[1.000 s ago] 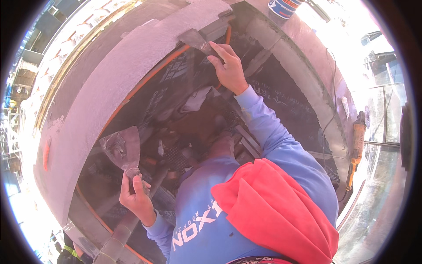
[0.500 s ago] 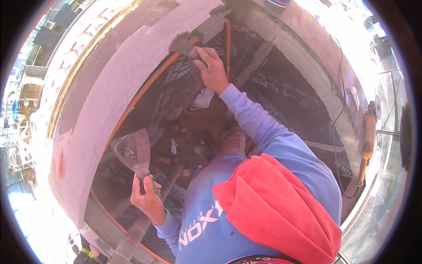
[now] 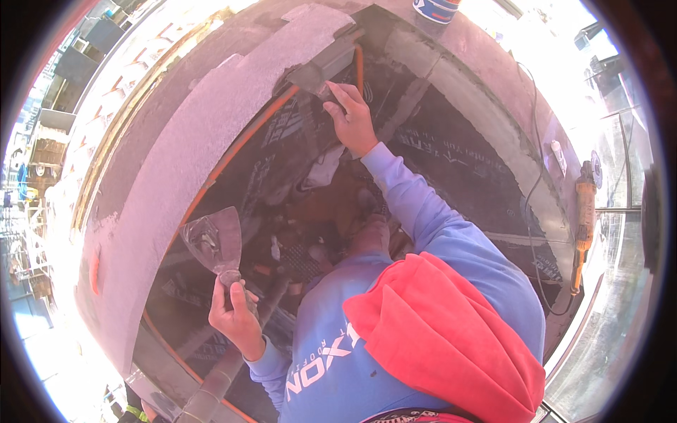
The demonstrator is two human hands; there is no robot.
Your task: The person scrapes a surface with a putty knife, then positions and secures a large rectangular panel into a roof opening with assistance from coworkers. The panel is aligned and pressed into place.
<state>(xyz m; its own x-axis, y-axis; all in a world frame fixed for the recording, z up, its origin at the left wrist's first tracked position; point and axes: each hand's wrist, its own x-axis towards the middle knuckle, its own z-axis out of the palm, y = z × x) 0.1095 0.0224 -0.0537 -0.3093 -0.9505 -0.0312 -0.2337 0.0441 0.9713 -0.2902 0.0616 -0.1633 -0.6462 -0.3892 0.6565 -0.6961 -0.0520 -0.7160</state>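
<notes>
My left hand [image 3: 238, 321] grips a wide putty knife [image 3: 224, 243] by its handle, blade up, with a lump of grey paste smeared on the blade. Stretched out ahead, my right hand [image 3: 355, 123] pinches a second, smaller scraper [image 3: 310, 76]. That scraper's blade lies against the edge of the pale plastered wall top [image 3: 180, 134], near the far corner. An orange strip [image 3: 243, 130] runs along the inner edge of this wall. The handle of the right-hand scraper is mostly hidden by my fingers.
An angle grinder [image 3: 585, 218] with an orange body lies on the right-hand ledge, its dark cable [image 3: 537, 190] looping beside it. Near it lies a white tube [image 3: 558, 156]. A blue-and-white bucket [image 3: 436, 10] stands beyond the far ledge. Dark printed boards [image 3: 451, 148] line the pit.
My right hand and its scraper have shifted slightly right along the far corner. More of the bucket shows as the view tilts a little. My left hand keeps its hold.
</notes>
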